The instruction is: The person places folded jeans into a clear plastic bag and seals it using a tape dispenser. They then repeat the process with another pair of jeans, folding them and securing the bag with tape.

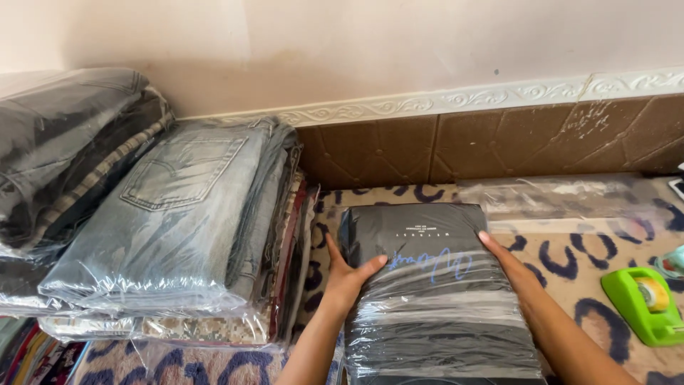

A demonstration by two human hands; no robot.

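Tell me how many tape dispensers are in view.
1: a green tape dispenser lies on the patterned cloth, right of the black wrapped stack. Others could be outside the frame.

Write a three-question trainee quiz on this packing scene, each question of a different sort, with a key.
1. True or false: both hands rest on the black garment stack wrapped in clear plastic.
2. Which thing lies on the patterned surface to the right of the right hand?
A. scissors
B. a green tape dispenser
C. a stapler
3. Fill in: the left hand lies between the black stack and a pile topped by folded blue ____.

Key: 1 true; 2 B; 3 jeans.
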